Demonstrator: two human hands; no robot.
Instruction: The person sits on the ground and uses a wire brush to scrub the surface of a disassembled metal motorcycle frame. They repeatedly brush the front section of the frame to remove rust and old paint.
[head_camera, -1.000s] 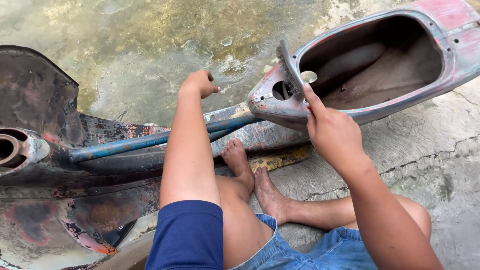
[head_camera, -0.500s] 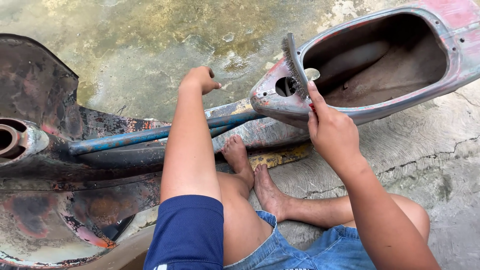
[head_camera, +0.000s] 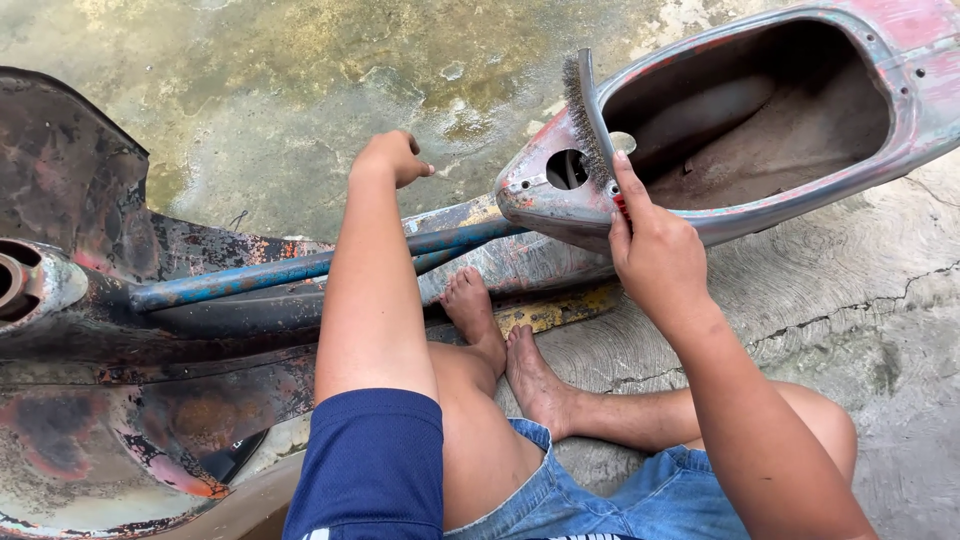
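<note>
Mid-scrub: right hand (head_camera: 655, 250) gripped wire brush (head_camera: 588, 115) vs nose of stripped scooter shell (head_camera: 760, 120), left hand (head_camera: 392, 157) fisted, empty; next stroke prob. needs firm pressure w/ bristles flat.

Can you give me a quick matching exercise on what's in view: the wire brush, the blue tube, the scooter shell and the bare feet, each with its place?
Things:
1. Metal wire brush
2. Long blue metal tube
3. Worn, paint-stripped scooter shell
4. Bare feet

Places:
A. Braced against the rusty frame
B. Upper right, open hollow facing up
C. Gripped by the right hand
D. Passing under the left forearm

Pairs: 1-C, 2-D, 3-B, 4-A
</note>
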